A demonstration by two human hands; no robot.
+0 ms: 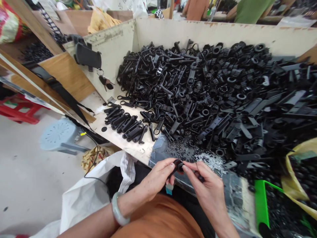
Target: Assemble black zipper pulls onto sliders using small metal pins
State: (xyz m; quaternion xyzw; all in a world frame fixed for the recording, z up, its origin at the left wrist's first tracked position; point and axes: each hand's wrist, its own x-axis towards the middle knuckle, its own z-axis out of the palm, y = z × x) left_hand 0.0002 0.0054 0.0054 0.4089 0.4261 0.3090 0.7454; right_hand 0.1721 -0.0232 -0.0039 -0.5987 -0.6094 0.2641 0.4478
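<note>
Close to my body, my left hand is closed around a black plastic part with a round, ring-shaped end. A reddish edge shows inside that ring. The thumb and fingertips of my right hand pinch the ring's right side, almost meeting my left fingers. Another small dark piece sits under the curled fingers of my right hand; its kind is not clear. Just beyond my hands lie small silver pins and tiny black bits on a dark mat.
A large heap of black plastic parts fills the walled bench. Similar arms lie in a row at left. A green bin and yellow sack stand right. Keys hang from the left wall, above a blue stool.
</note>
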